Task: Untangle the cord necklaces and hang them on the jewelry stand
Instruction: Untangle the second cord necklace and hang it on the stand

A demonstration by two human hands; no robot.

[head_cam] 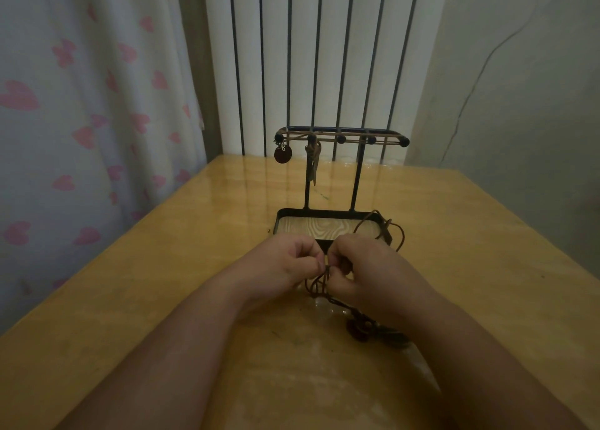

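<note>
Two hands are at work in the middle of the bench (162,300), and I see both closed in a pinch: the left hand (285,261) and the right hand (363,267) meet fingertip to fingertip on the tangled cords (319,282), each gripping a strand of that brown knot. From the pinch the tangle trails two ways. One run goes near and right to a dark pendant (357,330) lying on the bench just beside my right forearm. The other, a cord loop (397,235), goes far and right over the near right corner of the stand's tray (282,217). So the tangle's long axis lies roughly near to far, along the right hand's side, and I cannot tell how many necklaces are caught in it. The jewelry stand (341,134) is straight ahead on the far side of the hands, its top bar running left to right, with five round knobs that I count. Two pieces seem to hang there already: a round disc pendant (283,154) at the left end and a hung cord necklace (313,166) at the second knob. The three knobs to the right look free, and I judge the right hand the nearer one to carry a freed necklace up to them.
</note>
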